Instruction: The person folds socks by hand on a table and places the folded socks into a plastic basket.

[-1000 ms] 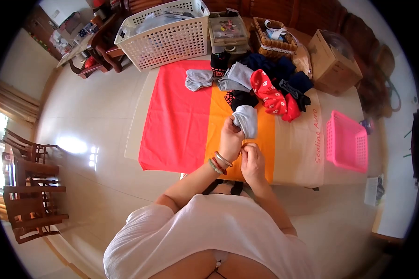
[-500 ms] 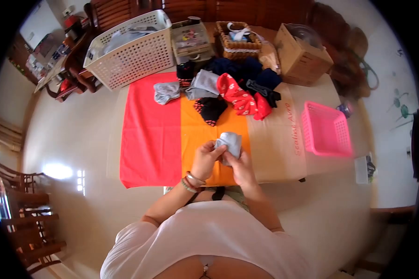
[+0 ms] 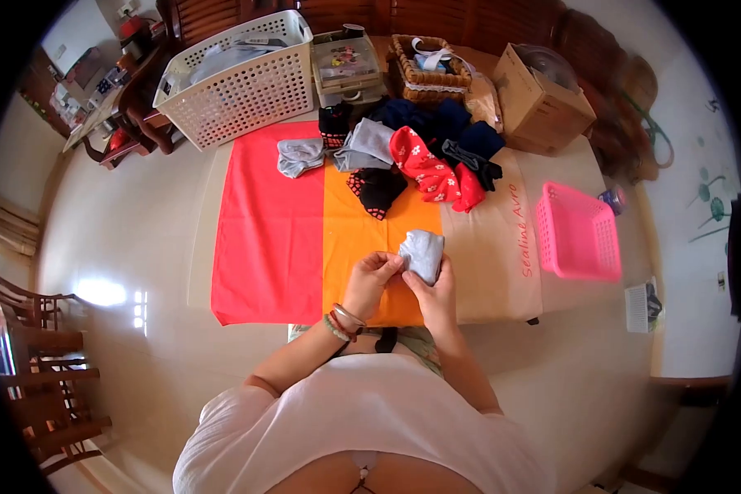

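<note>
A compact light grey bundle, which looks like a folded sock [image 3: 422,256], is held between my two hands over the orange part of the cloth. My left hand [image 3: 374,278] pinches its left edge between thumb and fingers. From below and the right, my right hand [image 3: 434,297] grips it, thumb in front. Beyond the hands lies a pile: a black piece with pink-checked trim [image 3: 376,192], a red floral piece [image 3: 426,169], a grey folded piece [image 3: 365,146] and dark blue pieces [image 3: 451,123]. Another grey sock-like bundle [image 3: 300,156] sits left of the pile.
A striped cloth [image 3: 267,247] covers part of the table. On the right is a pink plastic basket [image 3: 580,267]. Along the back stand a white perforated basket [image 3: 239,103], a plastic case [image 3: 346,70], a wicker basket [image 3: 428,86] and a cardboard box [image 3: 543,107].
The grey bundle has moved slightly right and turned in my hands, looking more compact. My left hand's fingers have shifted to its edge. The view has moved a little.
</note>
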